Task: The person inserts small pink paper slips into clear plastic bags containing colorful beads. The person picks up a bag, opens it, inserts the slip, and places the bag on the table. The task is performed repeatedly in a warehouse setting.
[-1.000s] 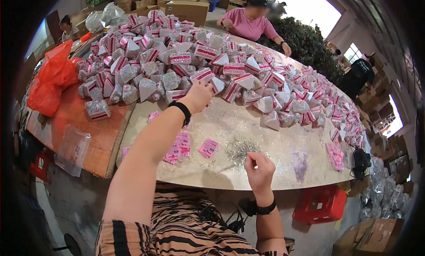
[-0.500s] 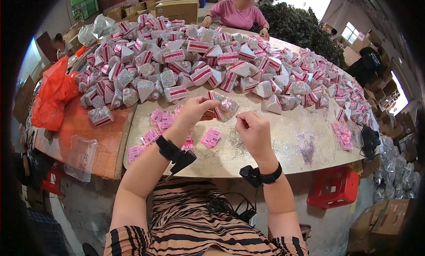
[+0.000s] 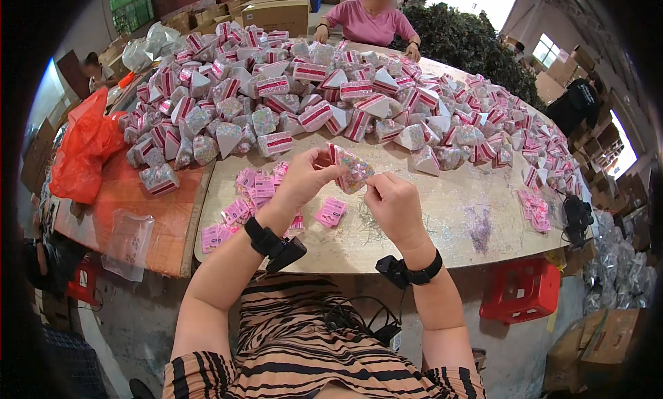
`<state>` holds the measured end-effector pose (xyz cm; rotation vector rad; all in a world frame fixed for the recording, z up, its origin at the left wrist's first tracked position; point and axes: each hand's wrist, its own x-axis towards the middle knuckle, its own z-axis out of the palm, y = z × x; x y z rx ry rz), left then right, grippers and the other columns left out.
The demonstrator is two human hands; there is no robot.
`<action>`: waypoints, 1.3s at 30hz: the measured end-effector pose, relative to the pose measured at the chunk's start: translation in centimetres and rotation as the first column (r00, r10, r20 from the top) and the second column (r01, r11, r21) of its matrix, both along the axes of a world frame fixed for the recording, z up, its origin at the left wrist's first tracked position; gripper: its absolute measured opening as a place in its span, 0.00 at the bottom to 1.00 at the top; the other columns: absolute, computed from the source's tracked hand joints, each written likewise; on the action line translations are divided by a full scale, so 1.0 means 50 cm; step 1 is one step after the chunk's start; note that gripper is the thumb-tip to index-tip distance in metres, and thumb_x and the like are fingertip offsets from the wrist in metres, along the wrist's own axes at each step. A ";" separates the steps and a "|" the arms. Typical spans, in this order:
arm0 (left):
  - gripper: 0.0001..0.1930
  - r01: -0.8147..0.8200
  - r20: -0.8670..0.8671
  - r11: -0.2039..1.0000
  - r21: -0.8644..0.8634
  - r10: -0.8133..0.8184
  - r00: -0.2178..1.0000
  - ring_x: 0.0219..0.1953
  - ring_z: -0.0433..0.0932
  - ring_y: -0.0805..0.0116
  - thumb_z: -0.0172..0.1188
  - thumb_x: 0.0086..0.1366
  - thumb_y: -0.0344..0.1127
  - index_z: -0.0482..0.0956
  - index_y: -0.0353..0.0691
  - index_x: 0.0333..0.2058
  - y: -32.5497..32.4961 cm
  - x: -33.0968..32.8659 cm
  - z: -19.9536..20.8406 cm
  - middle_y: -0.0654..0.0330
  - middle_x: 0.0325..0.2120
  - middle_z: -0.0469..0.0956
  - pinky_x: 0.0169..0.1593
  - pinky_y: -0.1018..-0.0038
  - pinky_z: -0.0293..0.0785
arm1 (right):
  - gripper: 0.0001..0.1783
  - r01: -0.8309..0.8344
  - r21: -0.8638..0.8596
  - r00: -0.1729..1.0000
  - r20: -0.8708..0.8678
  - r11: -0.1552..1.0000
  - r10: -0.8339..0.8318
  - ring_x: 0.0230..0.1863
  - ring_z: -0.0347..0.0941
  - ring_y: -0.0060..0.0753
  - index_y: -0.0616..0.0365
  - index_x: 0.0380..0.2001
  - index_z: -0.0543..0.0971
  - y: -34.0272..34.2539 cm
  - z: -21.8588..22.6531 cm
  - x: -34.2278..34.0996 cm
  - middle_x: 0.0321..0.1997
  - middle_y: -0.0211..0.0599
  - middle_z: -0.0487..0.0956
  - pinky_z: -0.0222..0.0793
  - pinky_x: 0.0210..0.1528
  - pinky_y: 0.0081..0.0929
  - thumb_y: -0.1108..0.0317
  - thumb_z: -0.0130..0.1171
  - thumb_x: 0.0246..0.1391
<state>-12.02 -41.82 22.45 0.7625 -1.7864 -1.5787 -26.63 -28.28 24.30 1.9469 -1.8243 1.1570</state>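
My left hand (image 3: 308,177) grips a decorative cake slice (image 3: 355,170), a wedge with a white and red striped back and a speckled, pastel sprinkle-like surface. The fingers of my right hand (image 3: 395,204) are pinched together at the slice's right-hand corner. Anything between those fingertips is too small to make out. Below the slice, thin pin-like pieces (image 3: 373,223) lie scattered on the wooden table (image 3: 435,206). Small pink cards (image 3: 331,211) lie near my left wrist, some in a loose heap.
A large pile of similar slices (image 3: 314,116) spreads across the table's far side. At left are a red plastic bag (image 3: 86,147) and a clear bag (image 3: 128,244). More pink cards (image 3: 535,209) lie right. A person in pink (image 3: 369,23) sits opposite; a red stool (image 3: 519,292) stands below.
My right hand has moved slightly left and up, bringing its fingertips to the slice's corner. The slice has turned a little in my left hand. At far right, a dark-clothed person has shifted.
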 end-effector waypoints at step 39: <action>0.26 -0.166 0.034 0.745 -0.646 0.245 0.969 0.35 0.77 0.66 0.73 0.46 0.37 0.75 0.34 0.43 0.061 0.007 0.048 0.56 0.34 0.78 0.41 0.71 0.73 | 0.05 -0.047 0.248 0.998 0.049 0.968 0.036 0.31 0.75 0.52 0.64 0.22 0.76 0.005 0.023 -0.010 0.25 0.50 0.77 0.71 0.36 0.43 0.72 0.57 0.42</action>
